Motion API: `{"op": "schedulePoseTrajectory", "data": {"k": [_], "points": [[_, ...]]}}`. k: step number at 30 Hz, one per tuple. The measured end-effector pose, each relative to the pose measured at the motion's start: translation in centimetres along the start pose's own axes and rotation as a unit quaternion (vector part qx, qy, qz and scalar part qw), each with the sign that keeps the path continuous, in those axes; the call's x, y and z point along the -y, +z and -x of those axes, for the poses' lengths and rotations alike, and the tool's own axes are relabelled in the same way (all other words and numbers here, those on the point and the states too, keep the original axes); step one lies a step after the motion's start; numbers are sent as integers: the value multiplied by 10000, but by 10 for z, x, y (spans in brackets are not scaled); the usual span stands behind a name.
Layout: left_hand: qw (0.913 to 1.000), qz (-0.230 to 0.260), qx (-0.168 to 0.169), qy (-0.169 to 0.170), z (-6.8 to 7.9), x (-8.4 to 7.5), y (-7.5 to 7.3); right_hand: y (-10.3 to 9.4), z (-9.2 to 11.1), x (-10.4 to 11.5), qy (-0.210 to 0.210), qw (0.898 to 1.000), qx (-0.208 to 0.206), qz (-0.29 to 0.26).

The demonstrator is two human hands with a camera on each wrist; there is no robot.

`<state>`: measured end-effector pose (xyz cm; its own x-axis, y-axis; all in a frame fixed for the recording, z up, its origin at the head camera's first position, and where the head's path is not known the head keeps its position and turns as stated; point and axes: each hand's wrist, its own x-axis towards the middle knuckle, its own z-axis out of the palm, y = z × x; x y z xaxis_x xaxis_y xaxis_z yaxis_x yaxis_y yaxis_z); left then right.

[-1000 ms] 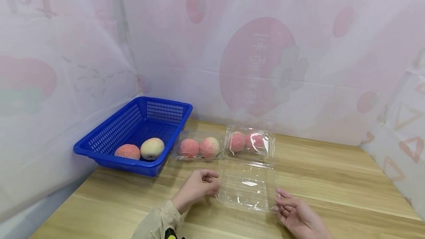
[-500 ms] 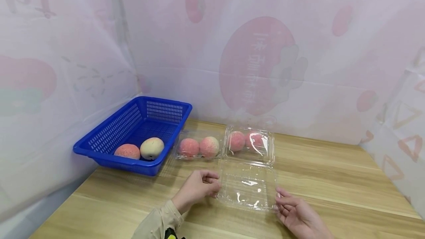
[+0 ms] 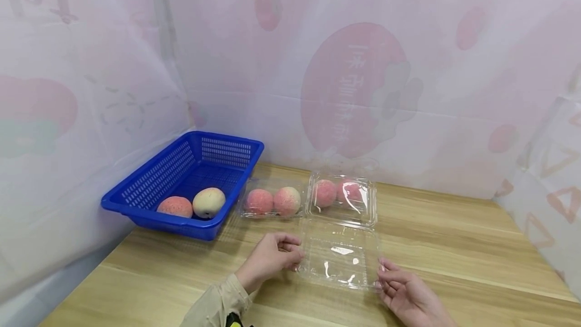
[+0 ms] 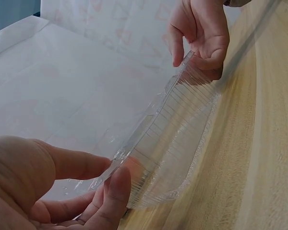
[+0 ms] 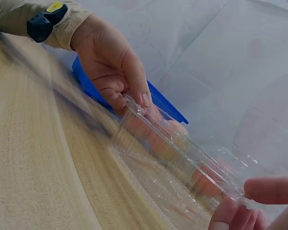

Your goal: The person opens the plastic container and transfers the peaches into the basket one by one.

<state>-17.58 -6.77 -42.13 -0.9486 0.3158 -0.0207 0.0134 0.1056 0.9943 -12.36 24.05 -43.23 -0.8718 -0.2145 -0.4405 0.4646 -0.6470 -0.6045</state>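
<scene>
A clear plastic clamshell box (image 3: 338, 261) sits on the table between my hands, with ribbed side walls. My left hand (image 3: 271, 259) pinches its near left corner at the rim. At the near right corner, my right hand (image 3: 410, 291) pinches the rim between thumb and fingers. Both grips also show in the wrist views. Directly behind, two pink peaches (image 3: 325, 194) show through a clear plastic panel (image 3: 366, 206); I cannot tell whether that panel is this box's raised lid or a separate box. Left of them, a clear box (image 3: 247, 212) holds two more peaches (image 3: 287, 202).
A blue plastic basket (image 3: 156, 164) stands at the left of the wooden table (image 3: 454, 246). In it lie a speckled pink peach (image 3: 176, 207) and a pale yellow fruit (image 3: 209, 203). Printed white sheets (image 3: 254, 74) hang behind and at both sides.
</scene>
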Motion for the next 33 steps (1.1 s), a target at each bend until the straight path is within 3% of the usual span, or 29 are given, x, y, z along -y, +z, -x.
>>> {"op": "schedulePoseTrajectory", "data": {"k": [13, 19, 26, 33], "points": [[9999, -85, -68, 88, 0, -1, 2, 0, 3, 2, 43, 10000, 11, 24], [9999, -61, -32, 139, -1, -1, 0, 6, 0, 3, -93, 9976, -10, 691], [9997, -109, 111, 184, -11, -11, 0, 9, 3, 27, -357, 9740, 226, 2228], [9979, 370, 327, 426, -27, -28, 17, 8, 9, 63, -511, 9567, 108, 2865]]}}
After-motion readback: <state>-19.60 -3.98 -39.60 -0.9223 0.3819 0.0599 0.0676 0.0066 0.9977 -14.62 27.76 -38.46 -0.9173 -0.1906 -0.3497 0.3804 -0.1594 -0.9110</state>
